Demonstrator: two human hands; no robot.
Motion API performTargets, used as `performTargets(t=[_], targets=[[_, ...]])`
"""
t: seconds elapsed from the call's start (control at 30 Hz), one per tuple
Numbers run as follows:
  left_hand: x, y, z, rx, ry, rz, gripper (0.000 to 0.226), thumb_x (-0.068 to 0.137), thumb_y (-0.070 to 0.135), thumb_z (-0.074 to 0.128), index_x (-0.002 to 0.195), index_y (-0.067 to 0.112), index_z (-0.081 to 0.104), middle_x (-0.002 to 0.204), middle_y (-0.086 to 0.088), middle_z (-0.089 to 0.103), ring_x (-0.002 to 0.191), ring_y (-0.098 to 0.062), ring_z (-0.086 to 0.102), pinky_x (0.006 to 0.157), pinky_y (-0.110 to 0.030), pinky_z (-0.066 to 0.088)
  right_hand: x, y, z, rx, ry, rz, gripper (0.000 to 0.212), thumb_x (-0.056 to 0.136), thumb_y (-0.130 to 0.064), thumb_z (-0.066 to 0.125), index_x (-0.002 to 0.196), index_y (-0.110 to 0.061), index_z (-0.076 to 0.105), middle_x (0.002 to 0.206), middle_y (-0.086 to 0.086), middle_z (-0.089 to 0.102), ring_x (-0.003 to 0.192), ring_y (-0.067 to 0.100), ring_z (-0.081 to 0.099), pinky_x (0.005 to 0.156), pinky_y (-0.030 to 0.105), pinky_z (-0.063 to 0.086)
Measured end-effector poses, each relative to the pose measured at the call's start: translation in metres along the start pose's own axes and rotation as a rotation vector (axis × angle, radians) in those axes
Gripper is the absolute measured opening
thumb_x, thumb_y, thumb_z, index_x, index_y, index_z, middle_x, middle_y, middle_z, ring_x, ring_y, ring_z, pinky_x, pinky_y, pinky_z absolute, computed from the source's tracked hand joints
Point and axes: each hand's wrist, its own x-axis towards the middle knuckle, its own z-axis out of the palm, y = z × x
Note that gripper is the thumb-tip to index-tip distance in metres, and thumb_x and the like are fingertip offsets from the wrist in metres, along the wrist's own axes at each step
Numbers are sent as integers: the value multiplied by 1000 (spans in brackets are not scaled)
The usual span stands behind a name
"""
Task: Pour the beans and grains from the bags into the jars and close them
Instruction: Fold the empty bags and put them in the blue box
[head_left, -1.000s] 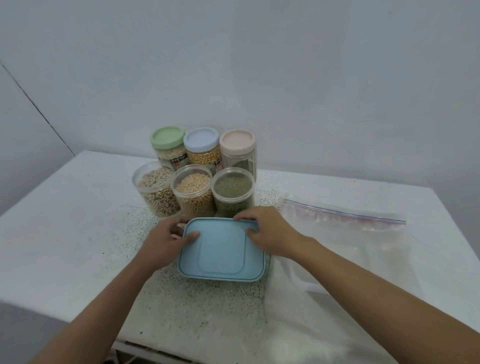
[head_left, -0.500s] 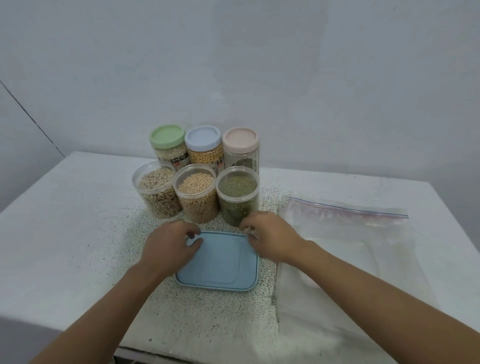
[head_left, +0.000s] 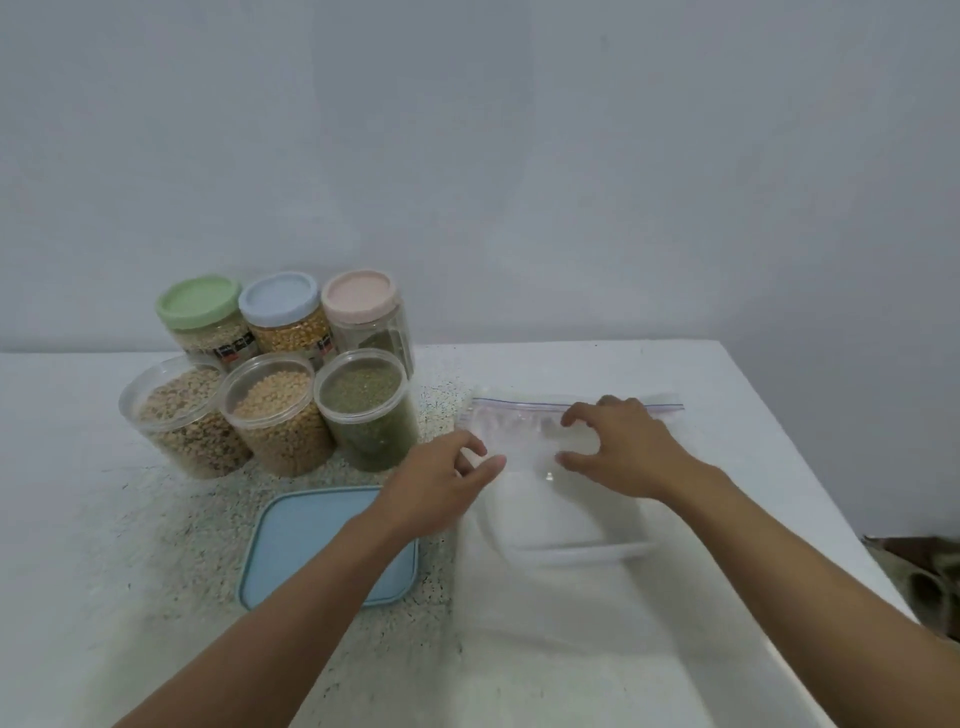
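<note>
White surface (head_left: 727, 374), bare grey wall behind, and we're straight over to the right side, where the zip bag (head_left: 522, 421) lies flat with its coloured seal strip along the far edge. It's draped over a clear tub (head_left: 587, 555) whose pale rim shows through the film. That's likely why the bag sits humped instead of smooth.

Right hand (head_left: 623, 452) is arched over the bag's top end, grip apart, thumb and forefinger spread with nothing pinched that we can see. We'd say it's lining up on the seal. Left hand (head_left: 436, 488) is at the bag's left edge, grip loose, fingers relaxed, holding nothing we can make out.

The bag is clear and crinkled, with something whitish beneath it. Bag or tub, we can't tell which holds it.

Off to the left, the blue lid (head_left: 306, 551) sits parked flat among spilled grains (head_left: 171, 525), well clear of the pour. Behind it stand three open jars: mixed beans (head_left: 179, 421), yellow beans (head_left: 278, 426) and green beans (head_left: 371, 421). All full, none capped yet. Three capped jars (head_left: 280, 306) line the back.
</note>
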Motion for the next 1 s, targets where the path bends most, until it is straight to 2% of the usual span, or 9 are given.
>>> performTargets(t=[0.1,0.27,0.4,0.47,0.57,0.63,0.8,0.93,1.0], targets=[[3,-1,21,73,-32,-39,37,95,52,64,122,25,61,92,4,68,68,-11,65,74,-34,55,-11,30,8,34,-32,112,57,93,-54,63,143,-32,46,142,5,48,132,29,45,105,44,43],[0,-3,32,23,65,-90,24,97,38,67,117,26,63,81,5,66,63,-8,61,63,-29,50,-20,55,23,216,-51,121,54,99,-44,58,147,-28,38,128,4,54,111,24,54,92,37,46],[-5,-3,28,22,141,-70,20,100,34,63,112,20,72,79,1,70,69,-13,62,64,-29,45,-12,59,26,448,117,87,16,104,-22,50,114,-24,63,100,1,66,84,23,60,76,36,52],[-9,-6,18,-2,184,-59,19,101,34,60,102,20,73,79,-2,71,72,-22,64,66,-36,47,-8,50,24,524,153,33,16,104,-21,52,98,-22,66,92,-1,67,75,22,61,62,32,52],[-22,-14,-5,-49,231,-39,40,98,51,52,95,16,72,79,-7,70,72,-32,64,62,-48,53,-3,29,21,631,150,-52,16,103,-25,57,95,-19,69,88,1,66,65,26,62,46,29,50],[-33,-20,-21,-53,263,-23,40,100,51,51,95,19,73,81,-5,71,76,-32,65,65,-51,55,-1,13,20,695,101,-106,15,102,-27,59,94,-19,69,89,3,65,66,32,63,48,33,55],[-60,-40,-59,-31,376,-63,24,103,28,57,92,43,72,85,3,74,77,-18,64,65,-28,43,6,-30,24,797,-61,-234,17,102,-29,62,98,-15,71,91,6,63,68,34,64,52,30,56],[-76,-66,-85,5,440,-148,23,104,29,56,95,50,64,95,19,68,92,-13,62,77,-14,41,17,-69,39,801,-143,-311,19,102,-29,62,105,-13,71,97,8,67,72,25,68,64,42,64],[-82,-80,-92,-9,455,-181,29,105,29,55,93,55,58,100,16,65,91,-7,59,77,-20,42,20,-83,50,767,-169,-330,18,102,-29,62,109,-15,71,100,5,69,76,23,71,69,43,64]])
